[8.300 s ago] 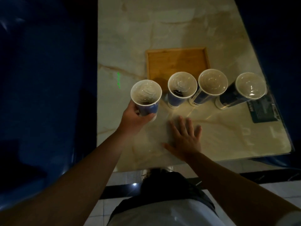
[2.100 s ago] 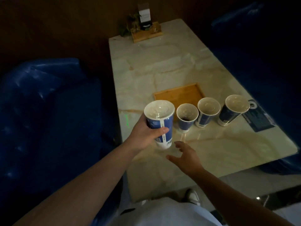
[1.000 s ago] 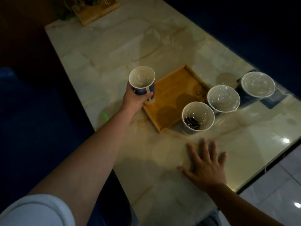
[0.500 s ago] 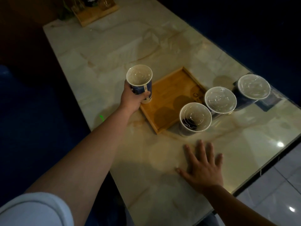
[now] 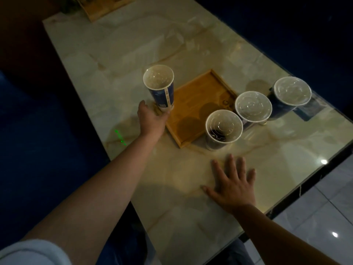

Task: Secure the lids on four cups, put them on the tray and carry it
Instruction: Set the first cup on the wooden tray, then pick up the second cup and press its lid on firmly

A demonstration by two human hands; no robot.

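Marble table (image 5: 133, 44): left hand (image 5: 151, 119) touches tray-corner cup's (image 5: 162, 92) base.

Single head-worn wide-angle view, aimed forward and steeply down from above the near edge of a marble table (image 5: 191, 44), both forearms seen reaching in from the bottom, tabletop viewed close, far end cut off at the top

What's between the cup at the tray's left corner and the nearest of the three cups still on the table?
In the head view, only bare wooden tray floor lies between the left cup and the nearest cup; nothing else stands there.
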